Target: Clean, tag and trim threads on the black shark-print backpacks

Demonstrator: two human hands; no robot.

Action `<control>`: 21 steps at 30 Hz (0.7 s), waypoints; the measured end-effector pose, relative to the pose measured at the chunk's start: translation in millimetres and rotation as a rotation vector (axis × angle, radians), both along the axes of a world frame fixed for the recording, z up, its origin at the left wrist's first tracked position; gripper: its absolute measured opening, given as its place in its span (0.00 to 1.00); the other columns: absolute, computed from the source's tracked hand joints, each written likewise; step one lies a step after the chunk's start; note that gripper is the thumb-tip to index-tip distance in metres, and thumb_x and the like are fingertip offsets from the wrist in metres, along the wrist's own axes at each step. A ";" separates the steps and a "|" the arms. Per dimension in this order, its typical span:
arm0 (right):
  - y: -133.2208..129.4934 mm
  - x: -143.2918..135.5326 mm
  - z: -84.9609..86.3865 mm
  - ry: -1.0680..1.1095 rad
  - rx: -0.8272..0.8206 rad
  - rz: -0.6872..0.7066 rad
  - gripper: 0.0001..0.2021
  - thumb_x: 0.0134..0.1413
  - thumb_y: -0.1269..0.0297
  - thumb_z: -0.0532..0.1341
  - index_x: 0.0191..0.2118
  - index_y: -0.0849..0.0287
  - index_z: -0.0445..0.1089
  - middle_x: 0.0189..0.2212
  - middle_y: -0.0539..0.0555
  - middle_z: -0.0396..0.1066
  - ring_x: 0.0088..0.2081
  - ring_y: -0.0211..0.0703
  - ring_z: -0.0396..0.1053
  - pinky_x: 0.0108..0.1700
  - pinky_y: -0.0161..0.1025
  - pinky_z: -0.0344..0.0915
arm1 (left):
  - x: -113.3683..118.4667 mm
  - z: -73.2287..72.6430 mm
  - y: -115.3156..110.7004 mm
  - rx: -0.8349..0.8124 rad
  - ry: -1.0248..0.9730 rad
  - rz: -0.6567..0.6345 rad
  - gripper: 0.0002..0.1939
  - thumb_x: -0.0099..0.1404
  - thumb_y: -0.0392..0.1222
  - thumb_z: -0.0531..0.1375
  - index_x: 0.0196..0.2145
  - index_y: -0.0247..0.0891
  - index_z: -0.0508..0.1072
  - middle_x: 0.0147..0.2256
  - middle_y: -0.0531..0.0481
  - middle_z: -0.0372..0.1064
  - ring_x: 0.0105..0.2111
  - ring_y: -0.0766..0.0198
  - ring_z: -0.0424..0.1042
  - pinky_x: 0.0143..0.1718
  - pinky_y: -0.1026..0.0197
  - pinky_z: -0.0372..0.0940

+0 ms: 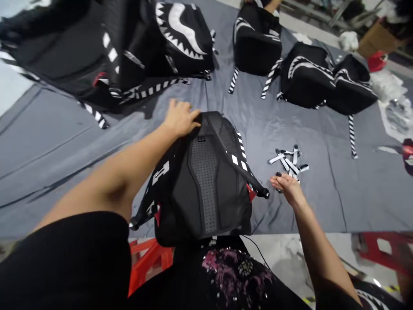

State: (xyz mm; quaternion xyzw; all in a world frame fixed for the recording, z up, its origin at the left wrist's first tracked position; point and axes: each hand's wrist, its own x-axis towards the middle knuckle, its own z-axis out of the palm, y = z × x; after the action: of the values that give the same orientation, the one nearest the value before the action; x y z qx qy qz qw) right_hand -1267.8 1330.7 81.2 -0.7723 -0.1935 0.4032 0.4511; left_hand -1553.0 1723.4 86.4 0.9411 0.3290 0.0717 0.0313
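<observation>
A black backpack [209, 181] lies in front of me at the table's near edge, its padded back panel and straps facing up. My left hand [182, 119] is closed at its top left edge, the thumb against the fabric. To the right, my right hand [286, 186] hovers with its fingers pressed together beside a small pile of black-and-white strips [287, 159]. A dark spot shows at its fingertips; whether it holds anything I cannot make out. The backpack's shoulder strap [240, 163] has white blocks on it and ends near the right hand.
Several black backpacks with white shark-mouth prints stand along the far side, including a large one [183, 34] and another [306, 75]. Grey cloth [316, 202] covers the table. White plastic bags [390, 90] lie far right. Red stools [150, 258] stand below the edge.
</observation>
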 end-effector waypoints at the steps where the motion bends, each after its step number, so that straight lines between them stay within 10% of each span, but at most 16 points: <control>1: -3.4 -4.0 2.6 -0.014 -0.008 0.005 0.19 0.44 0.48 0.66 0.35 0.58 0.67 0.29 0.54 0.74 0.29 0.43 0.73 0.32 0.39 0.69 | 18.4 -2.3 -22.3 -0.005 -0.029 -0.007 0.28 0.66 0.47 0.57 0.59 0.29 0.63 0.60 0.33 0.57 0.61 0.43 0.56 0.61 0.36 0.42; 6: -5.4 -21.5 7.5 -0.179 -0.025 0.048 0.18 0.45 0.52 0.67 0.19 0.57 0.63 0.16 0.45 0.59 0.23 0.35 0.60 0.27 0.34 0.57 | 71.8 -11.0 -123.6 -0.141 -0.119 -0.378 0.33 0.61 0.33 0.52 0.64 0.41 0.58 0.65 0.41 0.53 0.65 0.50 0.49 0.64 0.37 0.38; 13: 7.6 -36.4 2.0 -0.158 0.039 0.176 0.14 0.54 0.50 0.59 0.29 0.57 0.65 0.29 0.51 0.74 0.34 0.42 0.71 0.40 0.39 0.64 | 55.2 -3.9 -146.8 -0.172 -0.035 -0.580 0.26 0.57 0.31 0.54 0.54 0.39 0.71 0.53 0.41 0.68 0.57 0.51 0.62 0.65 0.39 0.44; 17: 17.1 -50.1 -7.3 -0.111 -0.001 0.161 0.13 0.55 0.52 0.56 0.37 0.57 0.64 0.25 0.49 0.71 0.26 0.39 0.68 0.32 0.36 0.64 | 16.5 10.0 -142.0 -0.184 -0.115 -0.337 0.27 0.63 0.36 0.55 0.61 0.40 0.63 0.63 0.41 0.56 0.65 0.49 0.49 0.65 0.39 0.44; 21: 21.5 -56.0 -8.1 -0.224 -0.059 0.141 0.14 0.56 0.51 0.55 0.37 0.56 0.66 0.27 0.51 0.71 0.28 0.41 0.67 0.30 0.36 0.61 | -50.3 34.3 -119.1 -0.321 -0.227 0.357 0.32 0.70 0.52 0.47 0.68 0.39 0.46 0.69 0.43 0.38 0.69 0.49 0.34 0.66 0.37 0.35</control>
State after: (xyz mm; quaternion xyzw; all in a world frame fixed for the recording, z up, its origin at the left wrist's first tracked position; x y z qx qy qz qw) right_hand -1323.8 1352.3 73.2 -0.8099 -0.2844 0.3507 0.3745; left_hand -1603.3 1604.3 120.7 0.8370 0.4914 0.1283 0.2039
